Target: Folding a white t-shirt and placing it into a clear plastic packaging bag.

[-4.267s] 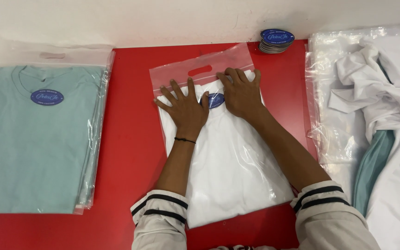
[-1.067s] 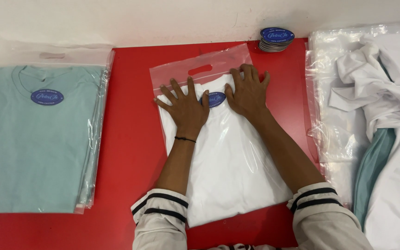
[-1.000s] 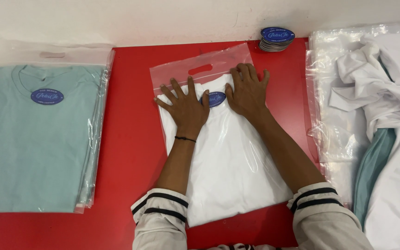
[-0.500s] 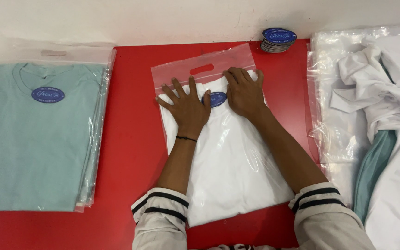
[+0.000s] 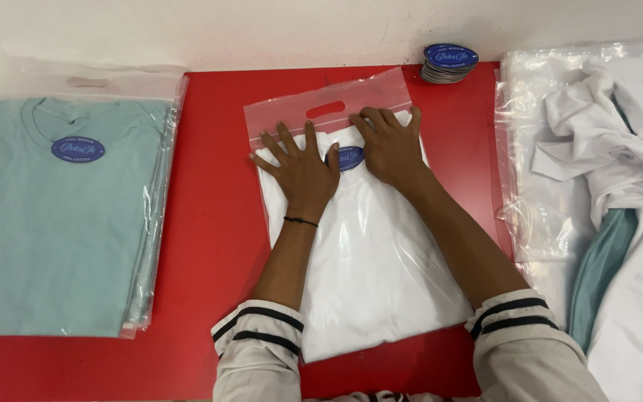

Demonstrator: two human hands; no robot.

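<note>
The clear plastic bag with a cut-out handle slot [image 5: 340, 216] lay flat in the middle of the red table [image 5: 210, 223], a folded white T-shirt [image 5: 370, 275] inside it and a small blue oval sticker [image 5: 349, 158] showing at the collar; the left hand [image 5: 301, 170] was spread open, palm down, on the shirt's upper left part, grasping nothing; the right hand [image 5: 391, 146] pressed flat just beside the sticker, its fingertips [image 5: 370, 116] reaching the strip of the bag under the handle slot, fingers slightly bent but holding nothing. To my eye, the pressing would go best with the left palm pinning the shirt while the right ran evenly along the top strip, so no air or crease stayed under the plastic. A stack of bagged mint-green T-shirts [image 5: 57, 223] sat well apart on the left; a pile of blue oval stickers [image 5: 448, 62] lay at the far edge; loose white and teal garments on empty clear bags [image 5: 604, 186] filled the right.
</note>
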